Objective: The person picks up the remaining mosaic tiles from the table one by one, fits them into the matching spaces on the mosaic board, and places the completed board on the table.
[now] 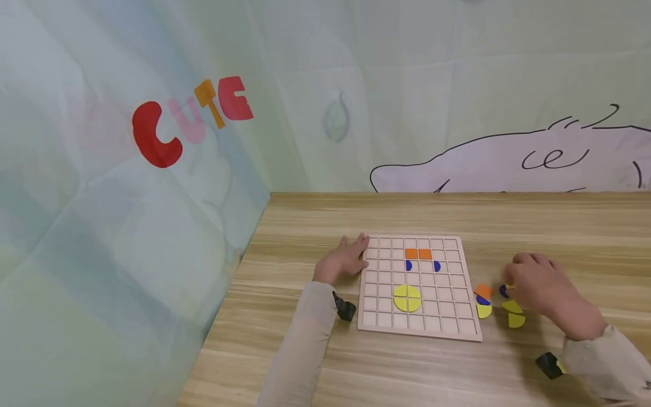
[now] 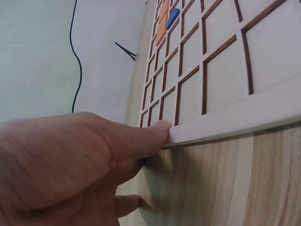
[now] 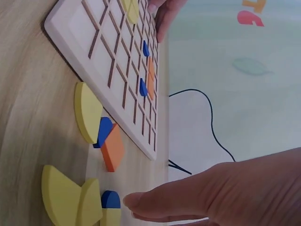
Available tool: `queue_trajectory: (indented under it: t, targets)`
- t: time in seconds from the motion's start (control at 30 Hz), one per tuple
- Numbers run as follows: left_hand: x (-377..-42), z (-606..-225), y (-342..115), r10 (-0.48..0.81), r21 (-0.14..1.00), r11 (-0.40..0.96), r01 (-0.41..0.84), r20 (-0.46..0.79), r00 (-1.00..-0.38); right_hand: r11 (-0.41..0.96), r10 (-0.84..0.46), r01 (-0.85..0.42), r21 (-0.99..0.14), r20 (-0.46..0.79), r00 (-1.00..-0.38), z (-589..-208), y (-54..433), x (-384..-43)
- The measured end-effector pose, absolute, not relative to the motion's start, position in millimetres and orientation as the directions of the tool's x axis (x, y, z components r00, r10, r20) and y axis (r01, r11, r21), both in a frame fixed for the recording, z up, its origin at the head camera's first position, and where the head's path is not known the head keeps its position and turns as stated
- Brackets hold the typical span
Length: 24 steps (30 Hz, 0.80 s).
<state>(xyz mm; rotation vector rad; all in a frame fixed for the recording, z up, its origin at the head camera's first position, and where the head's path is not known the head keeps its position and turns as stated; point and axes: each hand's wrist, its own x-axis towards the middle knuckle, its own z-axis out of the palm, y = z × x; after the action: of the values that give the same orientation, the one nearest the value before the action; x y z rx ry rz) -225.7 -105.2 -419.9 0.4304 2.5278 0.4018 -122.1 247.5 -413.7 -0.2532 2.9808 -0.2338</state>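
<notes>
A pale wooden grid board [image 1: 441, 308] lies on the table. Four-part yellow disc [image 1: 400, 305] pieces, two orange squares [image 1: 425, 254] and two blue half-discs [image 1: 437, 266] sit in its cells. At the board's upper left corner is my left hand [image 1: 342, 263], its thumb resting on the rim and its other fingers extended beside the edge. To the board's right, my right hand [image 1: 544, 285] is over loose pieces, fingers bent downward. Its thumb tip is close beside a loose blue half-disc [image 3: 111, 199]; nothing shows pinched. The right hand's other fingertips are mostly hidden.
Beside the board's right edge lie an orange square [image 1: 484, 291], a blue half-disc [image 1: 482, 301] and a yellow piece [image 1: 485, 311]. More yellow pieces [image 1: 516, 320] lie under the right hand. A printed cloth wall [image 1: 325, 135] stands behind the wooden table [image 1: 305, 220].
</notes>
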Motion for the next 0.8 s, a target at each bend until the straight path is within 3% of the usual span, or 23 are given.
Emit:
queue_trajectory:
  t: [0.5,0.8]
  targets:
    - [-224.3,-417.2,-104.6,0.376,0.369,0.905,0.211,-0.463,-0.802,0.977,-0.185,-0.177,-0.116,-0.066,-0.98,-425.5,239.6,-120.1]
    - [-224.1,-418.0,-104.4,0.377,0.377,0.903,0.208,-0.46,-0.804,0.99,-0.127,-0.124,-0.059,-0.041,-0.991,-425.9,235.6,-118.0]
